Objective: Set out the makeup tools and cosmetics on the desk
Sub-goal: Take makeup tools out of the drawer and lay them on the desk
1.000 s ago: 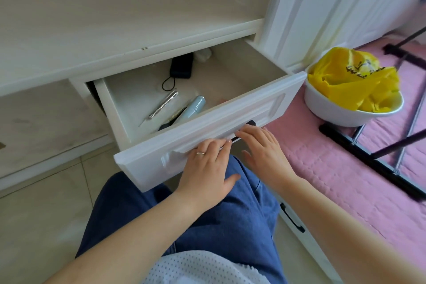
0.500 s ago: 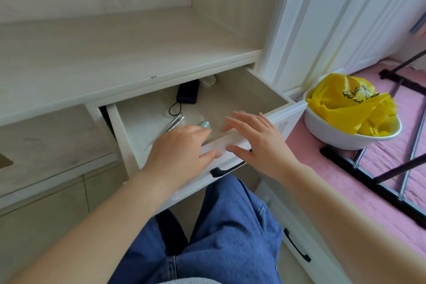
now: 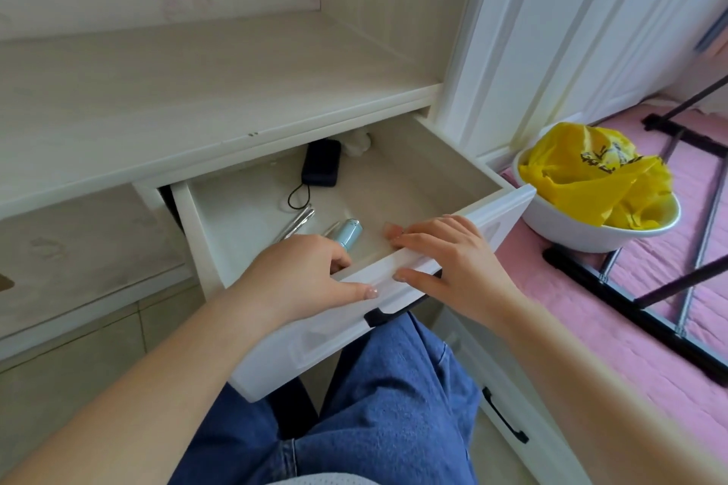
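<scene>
The white drawer (image 3: 445, 165) under the desk top (image 3: 197, 91) stands pulled out. Inside lie a light blue tube (image 3: 350, 233), slim silver tools (image 3: 300, 221), a black pouch with a cord loop (image 3: 321, 168) and a small white item (image 3: 356, 142) at the back. My left hand (image 3: 299, 280) reaches over the front panel; its fingers curl down at the tube's near end, tips hidden, while the thumb lies on the panel's rim. My right hand (image 3: 449, 264) rests on the rim, straight fingers over the top, thumb on the outer face.
A white bowl (image 3: 583, 238) with a crumpled yellow bag (image 3: 591, 177) sits on a pink mat (image 3: 591, 327) at the right. A black metal rack (image 3: 630, 311) lies across the mat. A lower drawer with a black handle (image 3: 506, 419) is beside my knee.
Both hands left the drawer's handle and came up over its front. The left hand has dipped into the drawer by the blue tube; the right has settled on the rim.
</scene>
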A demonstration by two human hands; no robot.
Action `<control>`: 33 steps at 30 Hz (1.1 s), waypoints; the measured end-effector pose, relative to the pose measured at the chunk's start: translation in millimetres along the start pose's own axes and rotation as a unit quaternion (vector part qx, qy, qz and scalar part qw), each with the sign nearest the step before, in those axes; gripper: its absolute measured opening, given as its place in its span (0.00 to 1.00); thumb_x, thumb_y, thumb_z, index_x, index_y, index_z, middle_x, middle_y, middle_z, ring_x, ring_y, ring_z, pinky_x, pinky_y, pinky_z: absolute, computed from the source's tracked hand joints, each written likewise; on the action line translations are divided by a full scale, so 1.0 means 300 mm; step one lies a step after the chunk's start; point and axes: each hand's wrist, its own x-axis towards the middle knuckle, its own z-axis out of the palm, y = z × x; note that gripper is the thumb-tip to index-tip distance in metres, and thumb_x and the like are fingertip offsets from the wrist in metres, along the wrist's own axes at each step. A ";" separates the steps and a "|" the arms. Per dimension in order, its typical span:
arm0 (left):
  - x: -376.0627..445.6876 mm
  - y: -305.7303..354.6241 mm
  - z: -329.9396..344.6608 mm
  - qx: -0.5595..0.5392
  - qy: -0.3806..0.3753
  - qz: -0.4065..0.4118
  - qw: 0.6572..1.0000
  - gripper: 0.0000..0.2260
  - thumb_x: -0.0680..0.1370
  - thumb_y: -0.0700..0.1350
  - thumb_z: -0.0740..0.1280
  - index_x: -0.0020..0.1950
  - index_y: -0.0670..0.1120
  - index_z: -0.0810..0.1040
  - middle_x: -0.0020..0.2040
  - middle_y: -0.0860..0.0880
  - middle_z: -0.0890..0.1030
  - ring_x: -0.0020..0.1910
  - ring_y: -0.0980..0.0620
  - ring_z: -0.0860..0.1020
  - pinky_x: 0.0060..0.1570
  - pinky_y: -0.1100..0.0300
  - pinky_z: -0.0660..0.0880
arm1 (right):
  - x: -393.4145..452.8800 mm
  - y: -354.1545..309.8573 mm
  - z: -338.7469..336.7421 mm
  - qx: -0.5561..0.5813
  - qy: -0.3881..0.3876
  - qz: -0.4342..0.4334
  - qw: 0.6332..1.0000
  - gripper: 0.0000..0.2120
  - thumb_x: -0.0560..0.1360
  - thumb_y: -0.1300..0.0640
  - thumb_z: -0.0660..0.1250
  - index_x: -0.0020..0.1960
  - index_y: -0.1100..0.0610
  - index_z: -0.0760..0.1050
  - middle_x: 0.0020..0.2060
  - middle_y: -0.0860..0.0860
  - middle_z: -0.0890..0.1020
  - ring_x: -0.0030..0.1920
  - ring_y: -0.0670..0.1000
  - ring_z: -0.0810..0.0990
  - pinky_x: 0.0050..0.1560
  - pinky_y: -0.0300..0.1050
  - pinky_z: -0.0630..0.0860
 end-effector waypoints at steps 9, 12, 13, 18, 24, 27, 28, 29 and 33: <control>-0.042 0.063 0.019 -0.004 -0.063 0.036 0.997 0.32 0.60 0.72 0.66 0.47 0.46 0.80 0.48 0.47 0.83 0.46 0.49 0.81 0.50 0.49 0.76 | -0.109 -0.004 -0.026 0.001 0.011 0.004 1.000 0.22 0.73 0.35 0.61 0.57 0.49 0.79 0.53 0.45 0.81 0.54 0.47 0.77 0.63 0.46 0.67; -0.035 0.066 0.002 -0.024 -0.104 0.035 0.994 0.24 0.64 0.70 0.67 0.46 0.53 0.81 0.45 0.54 0.83 0.44 0.56 0.80 0.50 0.53 0.78 | -0.112 -0.012 -0.043 0.012 -0.010 0.008 1.000 0.23 0.73 0.35 0.60 0.59 0.48 0.78 0.53 0.44 0.81 0.54 0.45 0.77 0.61 0.45 0.68; -0.025 0.063 -0.006 -0.036 -0.117 0.032 0.992 0.21 0.66 0.69 0.67 0.47 0.54 0.82 0.44 0.56 0.83 0.43 0.59 0.79 0.48 0.57 0.77 | -0.106 -0.015 -0.057 0.030 -0.024 0.019 0.999 0.24 0.74 0.35 0.59 0.60 0.48 0.77 0.53 0.43 0.81 0.53 0.44 0.77 0.60 0.44 0.68; 0.116 0.017 -0.022 -0.057 -0.058 0.012 0.997 0.22 0.70 0.61 0.69 0.59 0.52 0.78 0.53 0.55 0.81 0.51 0.58 0.78 0.53 0.62 0.73 | 0.040 0.015 -0.128 0.123 -0.065 0.169 0.976 0.20 0.76 0.43 0.58 0.66 0.47 0.72 0.56 0.44 0.78 0.53 0.43 0.79 0.56 0.42 0.75; 0.275 -0.012 0.041 0.032 -0.062 -0.032 0.997 0.29 0.71 0.57 0.70 0.69 0.48 0.69 0.62 0.49 0.76 0.60 0.49 0.75 0.57 0.57 0.72 | 0.265 0.120 -0.034 -0.059 -0.333 0.211 0.917 0.21 0.74 0.47 0.66 0.66 0.49 0.71 0.57 0.47 0.79 0.56 0.51 0.77 0.58 0.46 0.74; 0.310 0.001 0.083 0.093 -0.079 -0.031 0.992 0.27 0.70 0.58 0.70 0.64 0.48 0.71 0.59 0.47 0.77 0.58 0.46 0.74 0.56 0.55 0.70 | 0.299 0.128 0.022 -0.124 -0.453 0.224 0.854 0.25 0.72 0.48 0.65 0.67 0.56 0.69 0.56 0.53 0.79 0.56 0.56 0.77 0.53 0.47 0.74; 0.314 0.007 0.095 0.116 -0.083 -0.028 0.989 0.25 0.71 0.58 0.70 0.63 0.47 0.71 0.58 0.46 0.77 0.59 0.46 0.74 0.56 0.55 0.68 | 0.301 0.126 0.032 -0.146 -0.486 0.224 0.832 0.25 0.73 0.49 0.63 0.66 0.59 0.70 0.55 0.55 0.80 0.54 0.57 0.78 0.51 0.48 0.74; 0.322 0.010 0.105 0.134 -0.084 -0.028 0.987 0.24 0.71 0.58 0.69 0.62 0.47 0.71 0.57 0.46 0.77 0.60 0.46 0.73 0.55 0.55 0.67 | 0.309 0.124 0.038 -0.163 -0.514 0.221 0.813 0.23 0.73 0.49 0.62 0.64 0.61 0.72 0.53 0.56 0.80 0.51 0.57 0.78 0.49 0.48 0.74; 0.340 0.001 0.132 0.147 -0.088 -0.046 0.984 0.21 0.72 0.56 0.69 0.60 0.47 0.72 0.58 0.46 0.76 0.59 0.46 0.74 0.46 0.58 0.65 | 0.348 0.118 0.064 -0.188 -0.578 0.202 0.768 0.12 0.76 0.53 0.61 0.37 0.58 0.73 0.37 0.52 0.75 0.40 0.54 0.73 0.43 0.44 0.70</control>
